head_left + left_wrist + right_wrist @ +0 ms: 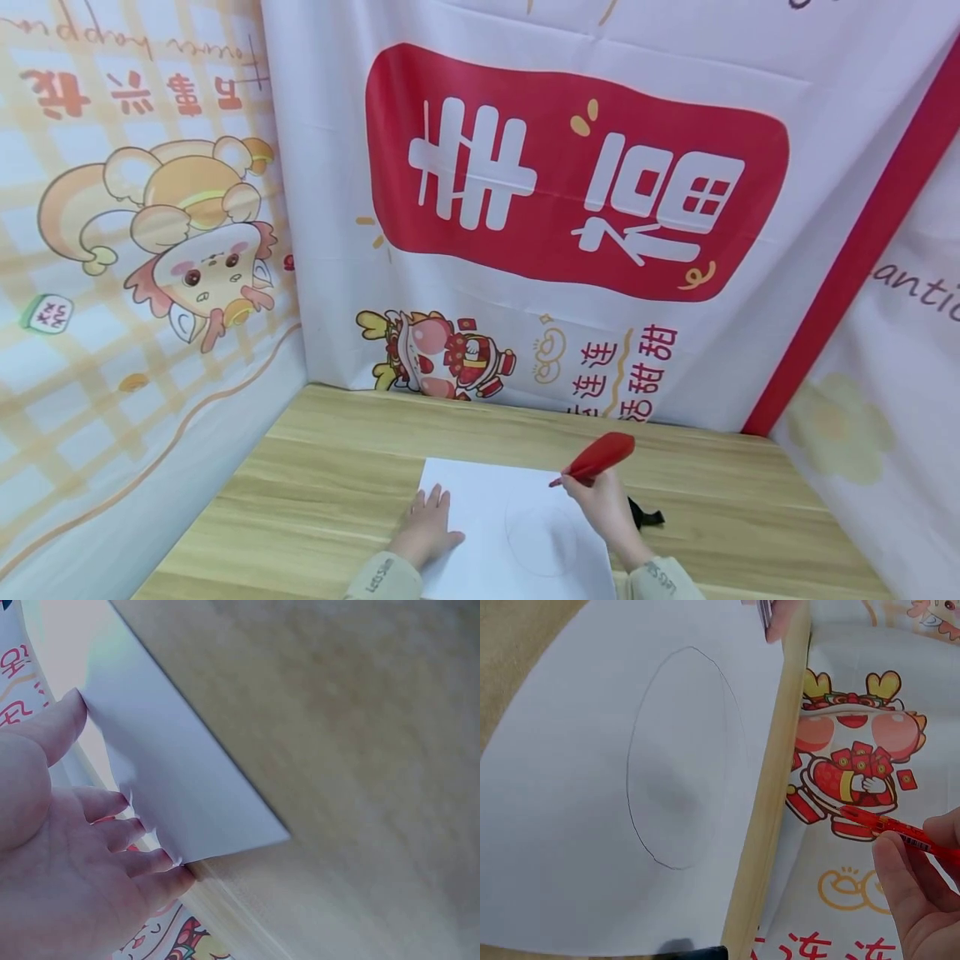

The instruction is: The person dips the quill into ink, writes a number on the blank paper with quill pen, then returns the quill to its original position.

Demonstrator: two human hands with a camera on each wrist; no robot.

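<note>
A white sheet of paper (480, 542) lies on the wooden table, with a thin, pale oval outline (628, 772) drawn on it. My left hand (426, 527) rests on the paper's left edge, fingers spread. In the left wrist view, that hand's fingertips (166, 859) touch the sheet near a corner. Between thumb and fingers, my right hand (606, 504) pinches a red pen (881, 823) with a broad red upper end. The pen's tip points left and stands above the paper near its upper right corner, apart from the drawn oval.
The wooden tabletop (300, 500) spreads around the sheet. A black strap-like thing (647, 513) shows beside the right wrist. Printed cloth hangs behind the table (330, 250) and along its left side (150, 400), with more cloth at the right (900, 375).
</note>
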